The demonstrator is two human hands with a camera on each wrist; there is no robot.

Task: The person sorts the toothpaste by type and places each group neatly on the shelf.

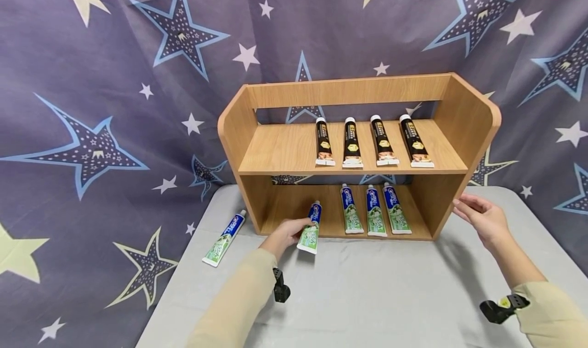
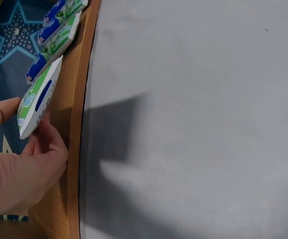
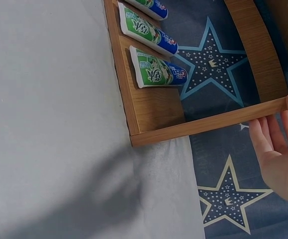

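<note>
My left hand (image 1: 294, 229) pinches a blue and green toothpaste tube (image 1: 310, 230) between thumb and fingers, at the lower shelf's front edge. In the left wrist view the held tube (image 2: 40, 97) tilts, its flat end toward the camera. My right hand (image 1: 487, 220) touches the right side panel of the wooden shelf (image 1: 459, 149); in the right wrist view its fingers (image 3: 263, 137) lie along the panel's outside, with the thumb at the edge. Three like tubes (image 1: 374, 213) lie on the lower shelf, right of the held one.
Several black toothpaste tubes (image 1: 352, 144) lie in a row on the upper shelf. Another blue and green tube (image 1: 225, 238) lies on the grey-covered table (image 1: 367, 297), left of the shelf. A star-patterned curtain (image 1: 115, 108) hangs behind.
</note>
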